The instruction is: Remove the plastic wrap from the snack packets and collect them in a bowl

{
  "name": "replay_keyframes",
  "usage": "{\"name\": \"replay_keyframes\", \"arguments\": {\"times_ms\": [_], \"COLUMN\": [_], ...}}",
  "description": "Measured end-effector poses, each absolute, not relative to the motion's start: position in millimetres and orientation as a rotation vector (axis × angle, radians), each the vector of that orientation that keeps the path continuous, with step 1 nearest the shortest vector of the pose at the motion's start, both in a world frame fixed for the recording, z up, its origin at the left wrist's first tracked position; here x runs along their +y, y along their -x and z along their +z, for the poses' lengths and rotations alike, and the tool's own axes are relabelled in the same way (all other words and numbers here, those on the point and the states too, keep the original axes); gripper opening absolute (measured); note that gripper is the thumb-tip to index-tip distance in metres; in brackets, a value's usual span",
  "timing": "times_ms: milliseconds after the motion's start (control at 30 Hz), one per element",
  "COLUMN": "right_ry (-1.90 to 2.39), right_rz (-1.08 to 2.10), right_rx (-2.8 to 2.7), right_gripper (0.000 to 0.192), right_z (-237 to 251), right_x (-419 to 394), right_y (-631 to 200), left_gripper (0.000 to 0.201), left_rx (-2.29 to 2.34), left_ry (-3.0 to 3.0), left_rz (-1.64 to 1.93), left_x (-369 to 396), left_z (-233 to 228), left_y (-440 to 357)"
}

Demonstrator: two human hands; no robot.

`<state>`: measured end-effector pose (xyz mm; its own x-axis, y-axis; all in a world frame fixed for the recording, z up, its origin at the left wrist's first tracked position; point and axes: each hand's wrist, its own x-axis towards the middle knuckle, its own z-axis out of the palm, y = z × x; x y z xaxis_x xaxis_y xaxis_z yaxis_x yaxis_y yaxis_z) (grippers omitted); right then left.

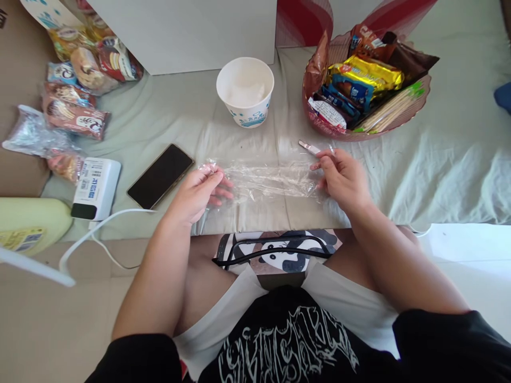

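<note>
A crinkled clear plastic bag (271,178) stretches between my two hands just above the cloth-covered surface. My left hand (203,191) is closed on the bag's left end, thumb against the index finger, with the other fingers loosely curled. At the bag's right end, my right hand (343,178) pinches the plastic. A slim pale stick-like piece with a darker tip (308,147) juts out from the right fingertips; its exact kind is unclear. Behind the bag stands a white paper tub (250,109) with blue print, its mouth facing up.
A dark-screened phone (161,175) and a white power bank (98,189) with a cable lie to the left. Wrapped snacks (75,114) are piled behind them. At the back right, a pink bowl (371,135) holds snack packets and green-tipped sticks. A yellowish bottle (32,221) lies far left.
</note>
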<state>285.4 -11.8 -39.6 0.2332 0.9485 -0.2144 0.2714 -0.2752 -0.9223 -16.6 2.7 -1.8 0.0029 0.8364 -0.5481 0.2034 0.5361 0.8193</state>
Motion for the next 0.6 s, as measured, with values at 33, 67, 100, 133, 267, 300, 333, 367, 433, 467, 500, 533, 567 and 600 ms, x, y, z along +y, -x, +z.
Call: {"name": "replay_keyframes", "arguments": {"times_ms": [33, 67, 100, 133, 267, 300, 333, 367, 433, 467, 500, 533, 567, 600], "right_ry": [1.724, 1.740, 1.761, 1.786, 1.865, 1.865, 1.858, 1.848, 1.823, 1.807, 1.784, 1.757, 1.727, 1.699], "right_rz": [1.073, 1.062, 1.045, 1.024, 0.959, 0.943, 0.920, 0.889, 0.801, 0.743, 0.675, 0.603, 0.529, 0.460], "right_rx": [-1.154, -1.165, -1.172, -1.178, -1.232, -1.262, -1.293, -1.325, -1.384, -1.414, -1.445, -1.473, -1.494, -1.508], "right_gripper": [0.022, 0.019, 0.016, 0.015, 0.012, 0.014, 0.017, 0.021, 0.027, 0.028, 0.029, 0.030, 0.030, 0.031], "right_z": [-39, -38, -38, -37, -33, -33, -34, -35, -38, -40, -43, -46, -49, -52], "right_x": [-12, -12, -12, -13, -12, -12, -13, -13, -13, -13, -13, -13, -13, -13], "right_y": [-284, -283, -282, -282, -283, -285, -286, -288, -291, -292, -293, -294, -295, -295], "left_gripper": [0.025, 0.024, 0.023, 0.022, 0.022, 0.022, 0.023, 0.023, 0.025, 0.026, 0.026, 0.025, 0.023, 0.019], "left_rx": [1.553, 1.574, 1.584, 1.588, 1.581, 1.576, 1.573, 1.576, 1.614, 1.648, 1.688, 1.736, 1.790, 1.847], "left_ry": [-0.924, -0.926, -0.930, -0.937, -0.989, -1.004, -1.023, -1.050, -1.168, -1.264, -1.375, -1.483, -1.571, -1.631], "left_rz": [0.616, 0.608, 0.609, 0.618, 0.672, 0.679, 0.688, 0.704, 0.773, 0.820, 0.865, 0.907, 0.935, 0.950], "left_x": [3, 3, 3, 2, 1, 2, 2, 3, 5, 6, 8, 9, 10, 12], "left_z": [-2, -2, -2, -2, -5, -6, -8, -10, -17, -22, -27, -31, -36, -40], "left_y": [15, 13, 12, 12, 15, 16, 17, 19, 23, 25, 27, 30, 32, 33]}}
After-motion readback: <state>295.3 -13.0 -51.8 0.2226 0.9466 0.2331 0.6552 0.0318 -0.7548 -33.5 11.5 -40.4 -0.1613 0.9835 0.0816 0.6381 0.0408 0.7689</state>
